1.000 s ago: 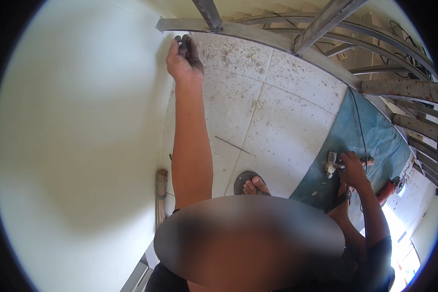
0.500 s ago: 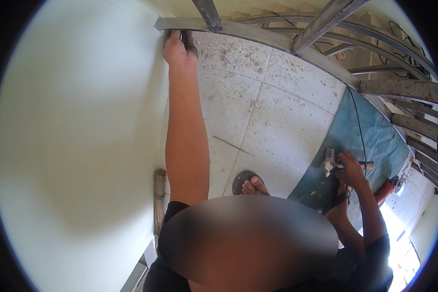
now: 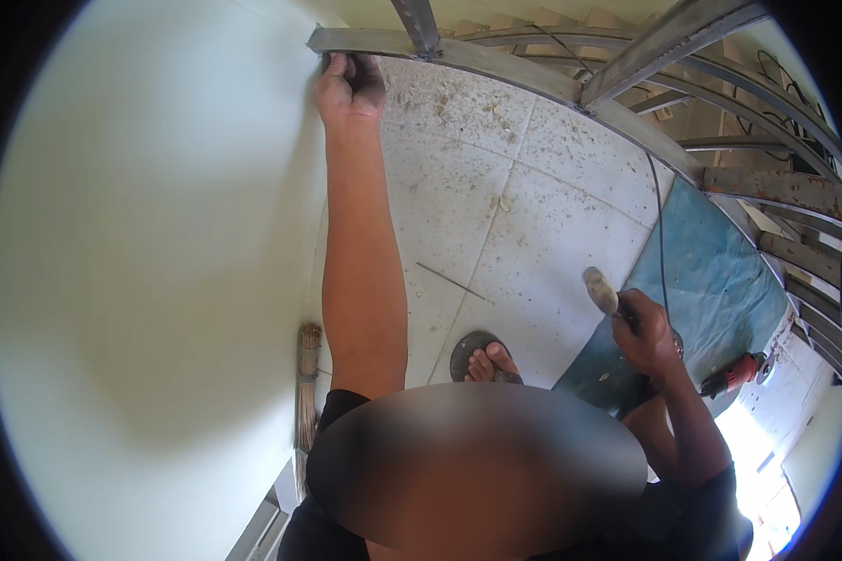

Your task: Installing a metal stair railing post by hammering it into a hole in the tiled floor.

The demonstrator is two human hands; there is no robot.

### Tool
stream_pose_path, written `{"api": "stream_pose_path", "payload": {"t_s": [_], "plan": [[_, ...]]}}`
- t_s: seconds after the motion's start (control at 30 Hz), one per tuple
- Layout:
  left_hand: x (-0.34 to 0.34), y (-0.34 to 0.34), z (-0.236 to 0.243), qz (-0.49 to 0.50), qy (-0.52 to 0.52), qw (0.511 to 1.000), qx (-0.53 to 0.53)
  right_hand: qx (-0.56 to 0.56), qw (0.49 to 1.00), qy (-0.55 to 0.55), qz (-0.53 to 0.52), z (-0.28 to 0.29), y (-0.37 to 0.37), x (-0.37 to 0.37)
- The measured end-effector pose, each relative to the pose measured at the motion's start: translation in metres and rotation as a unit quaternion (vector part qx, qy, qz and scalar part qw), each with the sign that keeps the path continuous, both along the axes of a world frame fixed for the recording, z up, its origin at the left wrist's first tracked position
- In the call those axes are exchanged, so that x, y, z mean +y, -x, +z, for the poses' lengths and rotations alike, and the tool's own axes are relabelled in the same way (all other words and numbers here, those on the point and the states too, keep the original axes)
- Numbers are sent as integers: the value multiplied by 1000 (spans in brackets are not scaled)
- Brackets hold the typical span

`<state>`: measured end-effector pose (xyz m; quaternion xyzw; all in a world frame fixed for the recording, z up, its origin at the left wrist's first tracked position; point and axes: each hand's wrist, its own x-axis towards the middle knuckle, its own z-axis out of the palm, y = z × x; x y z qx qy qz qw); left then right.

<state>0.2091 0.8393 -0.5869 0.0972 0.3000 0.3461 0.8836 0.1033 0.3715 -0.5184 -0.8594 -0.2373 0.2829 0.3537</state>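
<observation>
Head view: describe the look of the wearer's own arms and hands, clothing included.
The bare five-fingered left hand and right hand wear no visible gloves. No watch or bracelet shows on the left forearm or right forearm. A black cloth left sleeve and a black cloth right sleeve leave both forearms uncovered; no markings can be made out on either.

We're tight on the left: the pale wall (image 3: 159, 234) runs right beside our left hand (image 3: 351, 89), and the metal rail (image 3: 505, 67) bars the way ahead of it. Between our hands, the tiled floor (image 3: 440, 206) offers a wide lane, just a thin rod (image 3: 453, 280) lying low in it and our sandalled foot (image 3: 488, 363) plugging the near end. Over right, the hammer (image 3: 601, 290) in our right hand (image 3: 646, 332) juts in, a black cord (image 3: 662, 234) runs just beyond, and the red grinder (image 3: 741, 372) blocks farther out.
</observation>
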Motion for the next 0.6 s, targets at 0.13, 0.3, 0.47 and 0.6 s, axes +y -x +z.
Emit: {"api": "stream_pose_path", "payload": {"t_s": [0.13, 0.3, 0.47, 0.6], "plan": [[2, 0, -2, -15, 36, 998, -40, 276, 951, -46, -134, 18, 0, 43], [0, 1, -1, -11, 24, 997, -71, 342, 925, -38, -163, 22, 1, 89], [1, -1, 3, 17, 77, 996, -38, 352, 918, -79, -165, 19, 7, 103], [-5, 7, 1, -15, 34, 997, -68, 312, 938, -31, -146, 13, 16, 104]]}}
